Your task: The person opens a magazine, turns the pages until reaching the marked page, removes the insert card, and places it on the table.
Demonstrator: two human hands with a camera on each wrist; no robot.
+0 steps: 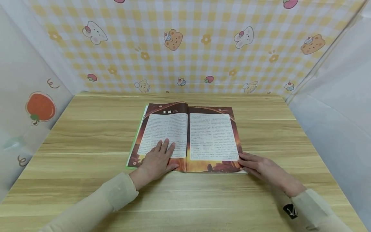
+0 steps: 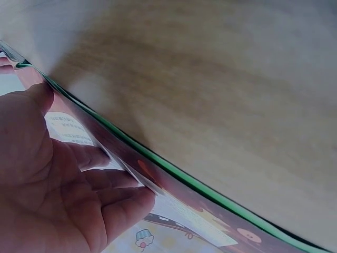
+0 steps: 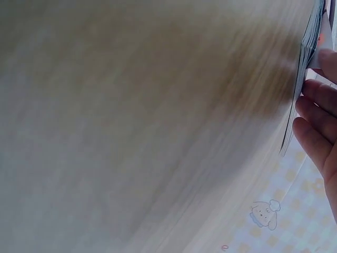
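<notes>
An open magazine [image 1: 213, 137] lies on the wooden table, dark brown and orange borders framing its white text panels. My left hand [image 1: 156, 161] rests on the lower part of the left page, fingers spread and fairly straight. In the left wrist view, the left hand [image 2: 68, 179] lies over the page beside the magazine's green edge [image 2: 184, 182]. At the lower right corner of the magazine is my right hand [image 1: 262, 167]. The right wrist view has the right hand [image 3: 324, 116] pinching a page corner [image 3: 314, 60] between thumb and fingers, beside the stacked page edges.
Around the magazine spreads the light wooden tabletop [image 1: 87, 141]. A yellow checked cloth [image 1: 191, 51] with cartoon animals hangs behind it. White side panels [image 1: 342, 87] stand at left and right, the left one bearing a red fruit print [image 1: 40, 106].
</notes>
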